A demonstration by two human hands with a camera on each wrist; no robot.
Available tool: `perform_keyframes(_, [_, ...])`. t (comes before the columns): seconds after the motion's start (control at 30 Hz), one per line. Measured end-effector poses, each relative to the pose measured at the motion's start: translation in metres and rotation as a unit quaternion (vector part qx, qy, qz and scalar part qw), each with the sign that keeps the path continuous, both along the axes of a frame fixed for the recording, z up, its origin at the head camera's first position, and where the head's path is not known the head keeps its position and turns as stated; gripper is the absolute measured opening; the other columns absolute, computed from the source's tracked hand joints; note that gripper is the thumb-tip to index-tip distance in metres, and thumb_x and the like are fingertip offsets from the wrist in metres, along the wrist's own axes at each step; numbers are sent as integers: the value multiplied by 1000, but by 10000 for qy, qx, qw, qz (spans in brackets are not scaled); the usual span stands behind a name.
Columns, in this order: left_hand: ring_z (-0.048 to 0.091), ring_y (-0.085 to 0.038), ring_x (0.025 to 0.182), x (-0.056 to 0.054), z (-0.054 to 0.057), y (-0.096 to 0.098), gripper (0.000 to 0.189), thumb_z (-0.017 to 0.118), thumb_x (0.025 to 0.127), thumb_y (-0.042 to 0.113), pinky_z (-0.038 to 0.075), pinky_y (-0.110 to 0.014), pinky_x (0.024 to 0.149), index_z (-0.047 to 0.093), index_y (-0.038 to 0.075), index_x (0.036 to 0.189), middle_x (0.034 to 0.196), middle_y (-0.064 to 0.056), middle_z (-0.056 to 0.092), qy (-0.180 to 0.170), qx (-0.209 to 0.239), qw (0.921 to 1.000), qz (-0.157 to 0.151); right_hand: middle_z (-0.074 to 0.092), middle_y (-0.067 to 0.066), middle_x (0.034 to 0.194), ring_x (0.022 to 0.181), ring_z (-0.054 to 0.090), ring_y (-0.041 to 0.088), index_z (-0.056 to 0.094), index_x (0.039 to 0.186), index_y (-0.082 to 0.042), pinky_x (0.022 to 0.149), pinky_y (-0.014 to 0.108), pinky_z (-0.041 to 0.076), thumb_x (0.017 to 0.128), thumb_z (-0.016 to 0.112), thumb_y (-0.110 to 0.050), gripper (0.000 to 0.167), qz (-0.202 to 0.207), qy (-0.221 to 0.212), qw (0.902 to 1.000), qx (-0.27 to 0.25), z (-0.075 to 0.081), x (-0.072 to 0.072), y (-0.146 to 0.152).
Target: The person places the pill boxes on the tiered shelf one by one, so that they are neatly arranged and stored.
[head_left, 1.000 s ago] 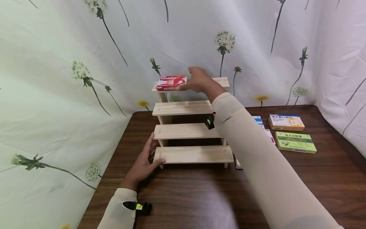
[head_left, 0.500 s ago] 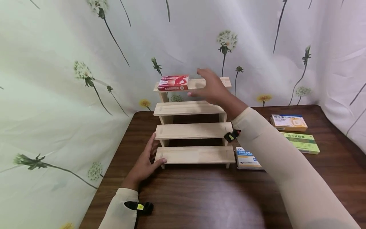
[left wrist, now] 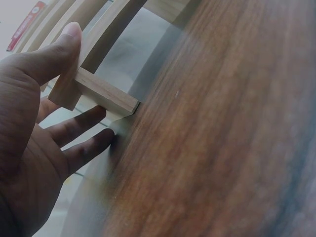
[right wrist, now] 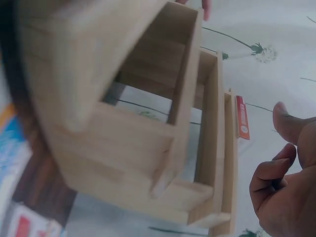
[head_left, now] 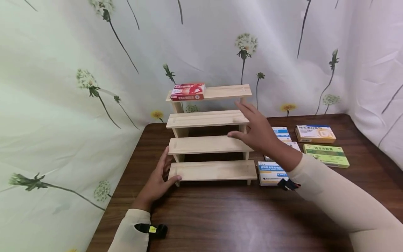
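A four-tier stepped wooden shelf stands on the table. On the left end of its top tier lies a red and white medicine box, its printed front edge facing me. My left hand holds the shelf's lower left end, and in the left wrist view the thumb lies over the lowest tier with the fingers at its end panel. My right hand holds nothing. Its fingers and thumb are spread in front of the shelf's right end, overlapping the second tier from the top in the head view.
Right of the shelf are a blue and white medicine box, another blue-white box and a partly hidden white box. Farther right lie an orange and white box and a green box. A flower-printed cloth hangs behind.
My right hand has let go of the red medicine box and drawn back to the right and downward. The box stays on the top tier. My left hand keeps its place on the shelf.
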State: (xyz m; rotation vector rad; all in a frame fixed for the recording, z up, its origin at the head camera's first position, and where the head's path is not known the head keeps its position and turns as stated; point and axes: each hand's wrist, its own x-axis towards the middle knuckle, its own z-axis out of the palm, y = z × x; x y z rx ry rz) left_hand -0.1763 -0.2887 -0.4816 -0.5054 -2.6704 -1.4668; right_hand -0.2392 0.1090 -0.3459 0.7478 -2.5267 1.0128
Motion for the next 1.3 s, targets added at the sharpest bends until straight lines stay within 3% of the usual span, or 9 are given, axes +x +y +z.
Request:
perform_keyframes(0.43, [44, -53, 156, 0, -3, 2, 118, 83, 99, 16, 42, -73, 118, -3, 35, 177, 176, -26, 34, 0, 36, 10000, -87, 42, 19, 171, 47, 33, 5, 39, 172, -15, 50, 27, 40, 91, 91, -17, 96, -289, -265, 9984, -413, -38, 38, 74])
perform_keyframes(0.6, [43, -53, 157, -1, -2, 2, 118, 84, 98, 14, 41, -74, 119, -2, 34, 177, 176, -25, 34, 27, 70, 10000, -38, 41, 23, 170, 48, 32, 5, 38, 171, -14, 50, 26, 40, 92, 91, -20, 96, -404, -736, 9962, -244, -52, 40, 101])
perform_keyframes(0.7, [43, -51, 158, -2, 0, 1, 118, 84, 98, 15, 40, -73, 120, -2, 33, 178, 176, -25, 34, 40, 79, 10000, -41, 42, 26, 168, 49, 37, 12, 41, 170, -11, 51, 26, 41, 92, 91, -23, 94, -553, -1030, 9931, -85, -57, 41, 113])
perform_keyframes(0.77, [43, -51, 158, -2, 0, 0, 118, 84, 98, 16, 40, -73, 121, -2, 34, 178, 177, -24, 33, 24, 60, 10000, -26, 43, 28, 167, 61, 52, 20, 43, 168, -9, 56, 26, 46, 92, 92, -25, 92, -683, -1185, 9906, 84, -60, 42, 118])
perform_keyframes(0.83, [43, -51, 158, -1, 0, 0, 119, 84, 98, 16, 39, -73, 121, -2, 35, 177, 177, -25, 33, -8, 47, 10000, -11, 43, 30, 168, 87, 65, 34, 44, 167, -7, 67, 32, 59, 91, 92, -28, 92, -782, -1377, 9871, 230, -62, 43, 123])
perform_keyframes(0.9, [42, -52, 158, -1, 0, 1, 119, 84, 98, 15, 39, -74, 121, -2, 38, 177, 176, -25, 34, -36, 58, 10000, 15, 43, 31, 168, 114, 64, 45, 45, 166, -5, 80, 44, 66, 92, 91, -31, 91, -831, -1557, 9838, 325, -65, 45, 128])
perform_keyframes(0.97, [42, -53, 158, -2, 0, 1, 119, 84, 98, 15, 38, -75, 121, -2, 38, 177, 176, -25, 34, -37, 72, 10000, 33, 44, 31, 166, 130, 57, 50, 46, 164, -3, 89, 53, 66, 93, 90, -33, 89, -841, -1723, 9808, 347, -69, 48, 135])
perform_keyframes(1.17, [42, -54, 157, -2, 0, 2, 118, 84, 99, 15, 39, -75, 120, -2, 37, 177, 177, -25, 33, 24, 84, 10000, -39, 48, 31, 163, 143, 51, 55, 50, 160, 1, 100, 69, 59, 94, 89, -30, 82, -699, -2068, 9757, 176, -81, 58, 154])
perform_keyframes(1.3, [42, -55, 157, -1, 0, 1, 119, 84, 99, 15, 39, -77, 118, -3, 35, 177, 176, -27, 33, 44, 34, 10000, -23, 46, 33, 164, 149, 42, 60, 50, 160, 0, 107, 79, 48, 92, 91, -35, 87, -586, -2177, 9731, 476, -86, 62, 165])
